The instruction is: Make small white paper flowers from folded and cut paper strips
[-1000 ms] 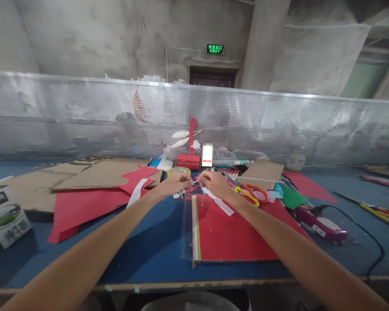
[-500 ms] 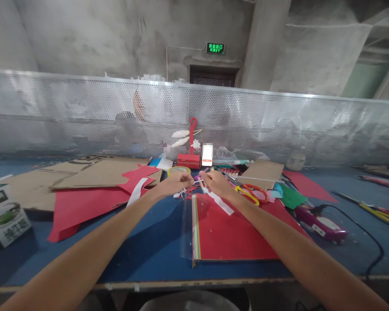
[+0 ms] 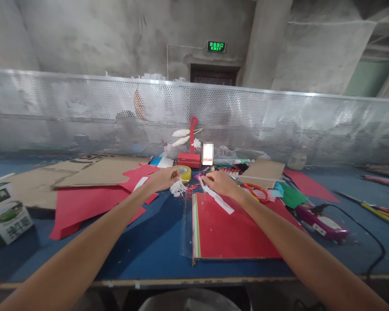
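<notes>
My left hand [image 3: 164,178] is closed around a small white fringed paper piece [image 3: 178,188], just in front of a yellow tape roll [image 3: 183,173]. My right hand [image 3: 219,182] rests with its fingers pinched at the top end of a white paper strip [image 3: 219,199]. That strip lies across the top of a red sheet pack [image 3: 233,231] in a clear sleeve on the blue table [image 3: 155,246]. Small red and white scraps lie between my two hands.
Red paper sheets [image 3: 84,203] and cardboard [image 3: 94,172] cover the left side, with a printed carton [image 3: 6,214] at the far left. Scissors [image 3: 256,192], a purple glue gun [image 3: 320,220] with a black cable, and green paper lie to the right. A perforated metal screen [image 3: 278,125] backs the table.
My left hand has drawn left, away from my right hand, taking the white fringed piece with it. The tape roll now shows beside it. My right hand has stayed at the strip.
</notes>
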### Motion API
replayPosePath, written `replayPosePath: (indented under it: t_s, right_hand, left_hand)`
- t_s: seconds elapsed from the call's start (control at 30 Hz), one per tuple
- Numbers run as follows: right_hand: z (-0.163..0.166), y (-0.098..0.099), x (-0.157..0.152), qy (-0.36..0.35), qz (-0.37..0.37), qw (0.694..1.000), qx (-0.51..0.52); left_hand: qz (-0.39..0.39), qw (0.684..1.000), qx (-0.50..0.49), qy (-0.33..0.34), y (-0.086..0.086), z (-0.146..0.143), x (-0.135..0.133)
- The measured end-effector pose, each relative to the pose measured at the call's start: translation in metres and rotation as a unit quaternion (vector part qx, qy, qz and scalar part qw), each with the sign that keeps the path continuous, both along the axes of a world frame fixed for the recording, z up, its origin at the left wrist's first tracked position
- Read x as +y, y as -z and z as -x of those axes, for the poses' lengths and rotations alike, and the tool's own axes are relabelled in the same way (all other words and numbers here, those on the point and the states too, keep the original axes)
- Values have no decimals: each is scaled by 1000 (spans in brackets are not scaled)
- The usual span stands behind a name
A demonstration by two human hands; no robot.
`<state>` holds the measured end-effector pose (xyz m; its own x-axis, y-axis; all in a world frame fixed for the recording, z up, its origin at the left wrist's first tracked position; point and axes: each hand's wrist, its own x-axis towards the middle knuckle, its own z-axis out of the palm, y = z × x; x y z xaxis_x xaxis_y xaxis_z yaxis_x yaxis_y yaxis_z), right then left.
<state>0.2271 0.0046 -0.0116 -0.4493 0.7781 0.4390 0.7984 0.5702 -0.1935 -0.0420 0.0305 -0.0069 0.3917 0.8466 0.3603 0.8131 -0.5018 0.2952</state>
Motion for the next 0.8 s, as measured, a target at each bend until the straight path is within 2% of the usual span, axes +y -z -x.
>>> replayPosePath:
  t_s: [0.2,0.47,0.8]
  right_hand:
    - [0,0,-2,-4,6,1000,-12]
    - [-1,2,-2,17,18,999,-40]
    - [-11,2,1,43,72,993,-81]
  left_hand:
    - [-19,999,24,-24,-15,-3,-12]
    - [-5,994,86,-62,3,-2,-1]
    - [-17,997,60,-47,-9,-7,-11]
